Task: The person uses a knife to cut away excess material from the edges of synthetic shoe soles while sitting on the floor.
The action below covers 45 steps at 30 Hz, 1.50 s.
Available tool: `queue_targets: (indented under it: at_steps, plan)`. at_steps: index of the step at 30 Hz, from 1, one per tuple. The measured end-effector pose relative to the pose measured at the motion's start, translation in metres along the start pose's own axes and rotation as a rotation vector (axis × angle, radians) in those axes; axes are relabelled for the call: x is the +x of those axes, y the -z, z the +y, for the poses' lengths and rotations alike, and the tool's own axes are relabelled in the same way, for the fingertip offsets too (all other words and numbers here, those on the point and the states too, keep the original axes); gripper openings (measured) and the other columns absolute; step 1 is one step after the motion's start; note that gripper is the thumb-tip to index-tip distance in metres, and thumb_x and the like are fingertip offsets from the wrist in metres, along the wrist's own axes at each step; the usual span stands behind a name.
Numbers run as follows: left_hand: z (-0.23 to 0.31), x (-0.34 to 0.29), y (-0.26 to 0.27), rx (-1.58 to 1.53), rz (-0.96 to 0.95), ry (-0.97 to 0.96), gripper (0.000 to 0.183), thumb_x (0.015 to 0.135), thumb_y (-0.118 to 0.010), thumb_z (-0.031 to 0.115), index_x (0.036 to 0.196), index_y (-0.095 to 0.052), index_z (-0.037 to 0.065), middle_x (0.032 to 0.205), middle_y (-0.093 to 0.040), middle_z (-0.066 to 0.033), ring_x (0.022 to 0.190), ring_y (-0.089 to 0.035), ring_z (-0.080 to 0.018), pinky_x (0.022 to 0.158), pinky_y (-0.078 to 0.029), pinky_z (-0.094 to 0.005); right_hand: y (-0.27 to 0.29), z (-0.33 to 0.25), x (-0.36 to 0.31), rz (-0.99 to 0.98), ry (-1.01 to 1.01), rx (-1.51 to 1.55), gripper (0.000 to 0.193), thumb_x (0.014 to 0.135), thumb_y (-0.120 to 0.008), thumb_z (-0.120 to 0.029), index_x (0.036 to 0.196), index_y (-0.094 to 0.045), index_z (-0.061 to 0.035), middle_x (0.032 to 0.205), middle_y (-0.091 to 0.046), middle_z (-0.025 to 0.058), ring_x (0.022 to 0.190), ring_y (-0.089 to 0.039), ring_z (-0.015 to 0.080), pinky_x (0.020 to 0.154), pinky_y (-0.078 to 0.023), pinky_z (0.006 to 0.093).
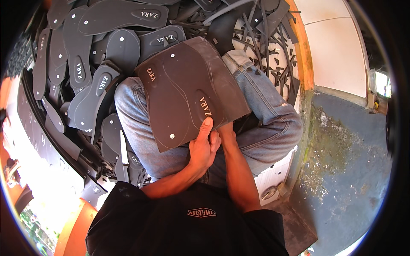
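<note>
A dark foam sheet (171, 100) with curved sole outlines and pale printed lettering lies tilted over my lap. My left hand (202, 147) grips its near edge, thumb pressed on top beside a raised oval and the other fingers curled below. The sheet's right part (228, 89) is plain. Close by, my right hand (227, 130) reaches under the sheet at the same edge. Its fingers are hidden beneath, so I cannot see what they hold.
Several cut dark foam soles (121, 47) are heaped ahead and to my left. Thin foam offcuts (277, 64) lie scattered at the far right. A knife-like pale blade (124, 149) stands near my left knee. On the right are an orange edge (305, 55) and a stained grey floor (341, 158).
</note>
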State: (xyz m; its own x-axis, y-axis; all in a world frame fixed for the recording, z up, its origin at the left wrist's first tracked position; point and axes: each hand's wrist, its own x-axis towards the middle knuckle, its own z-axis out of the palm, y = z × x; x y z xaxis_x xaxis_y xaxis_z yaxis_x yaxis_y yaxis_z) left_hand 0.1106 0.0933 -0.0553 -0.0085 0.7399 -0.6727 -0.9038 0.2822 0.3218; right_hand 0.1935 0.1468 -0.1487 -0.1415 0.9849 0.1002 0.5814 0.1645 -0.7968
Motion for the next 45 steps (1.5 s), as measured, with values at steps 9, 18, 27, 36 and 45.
queue_targets:
  at_steps: [9,18,27,36,45]
  plan:
    - [0.011,-0.012,0.004,-0.019,0.007,0.056,0.021,0.095,-0.05,0.029,0.082,-0.048,0.013,0.049,-0.036,0.0041,0.039,-0.029,-0.006,0.041,-0.024,-0.0222,-0.006,-0.005,0.019,-0.001,0.006,-0.005,0.021,0.077,-0.064,-0.014,0.09,-0.062,0.0022,0.083,-0.064,0.0127,0.075,-0.061,0.0247,0.062,-0.047,0.0365]
    - [0.03,-0.028,0.012,-0.023,-0.024,0.11,0.022,0.094,-0.05,0.029,0.08,-0.049,0.013,0.049,-0.036,0.0038,0.038,-0.029,-0.0066,0.042,-0.024,-0.0222,0.002,-0.012,0.041,-0.051,-0.022,0.01,0.02,0.077,-0.065,-0.014,0.09,-0.061,0.0022,0.082,-0.064,0.0119,0.073,-0.06,0.023,0.06,-0.046,0.035]
    - [0.038,-0.036,0.023,-0.035,-0.061,0.14,0.022,0.093,-0.052,0.03,0.079,-0.048,0.013,0.048,-0.036,0.0025,0.039,-0.029,-0.0069,0.041,-0.023,-0.0226,0.008,-0.018,0.066,-0.095,-0.043,0.018,0.02,0.077,-0.065,-0.013,0.089,-0.061,0.0021,0.08,-0.063,0.0111,0.07,-0.06,0.0212,0.058,-0.046,0.0334]
    - [0.044,-0.065,0.06,0.139,-0.014,0.183,0.023,0.089,-0.057,0.026,0.077,-0.049,0.009,0.047,-0.038,0.0011,0.04,-0.033,-0.0081,0.042,-0.025,-0.0219,-0.013,-0.02,0.105,-0.096,-0.018,-0.006,0.019,0.077,-0.065,-0.013,0.088,-0.061,0.0021,0.079,-0.063,0.0103,0.068,-0.059,0.0194,0.055,-0.045,0.0319]
    - [0.095,-0.093,0.112,0.469,-0.302,0.199,0.042,0.074,-0.07,0.013,0.109,-0.055,-0.006,0.052,-0.049,-0.0036,0.038,-0.04,-0.0098,0.036,-0.027,-0.0237,0.022,-0.064,0.119,-0.178,-0.548,0.61,0.019,0.077,-0.065,-0.013,0.087,-0.061,0.002,0.078,-0.063,0.0095,0.066,-0.059,0.0177,0.053,-0.045,0.0303]
